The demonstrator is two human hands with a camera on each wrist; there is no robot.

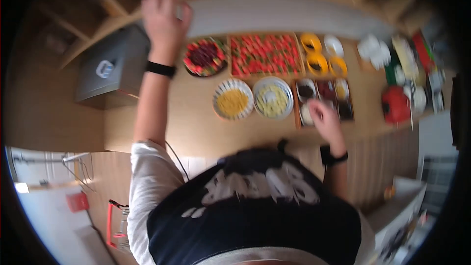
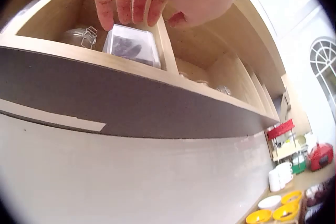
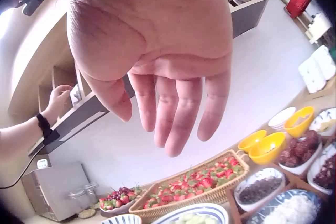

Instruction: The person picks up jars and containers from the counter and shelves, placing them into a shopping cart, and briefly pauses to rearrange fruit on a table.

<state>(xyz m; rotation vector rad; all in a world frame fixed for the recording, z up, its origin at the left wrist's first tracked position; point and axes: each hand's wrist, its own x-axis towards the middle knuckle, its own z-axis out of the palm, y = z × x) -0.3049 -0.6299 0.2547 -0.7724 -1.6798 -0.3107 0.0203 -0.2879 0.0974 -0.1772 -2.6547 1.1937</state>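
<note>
My left hand is raised to the wooden wall shelf. Its fingers reach down over a clear plastic box with dark contents, fingertips right at the box's top. Beside that box, in the same cubby, lies a glass clip-top jar. Nothing is held by my right hand, whose fingers hang loosely extended. In the head view it hovers over a divided wooden tray of small dishes, one with dark bits, another with white contents.
A strawberry basket, a fruit plate and two bowls, one with yellow pieces and one with pale pieces, stand on the counter. Yellow bowls sit beyond the tray. A grey metal box stands left, a red appliance right.
</note>
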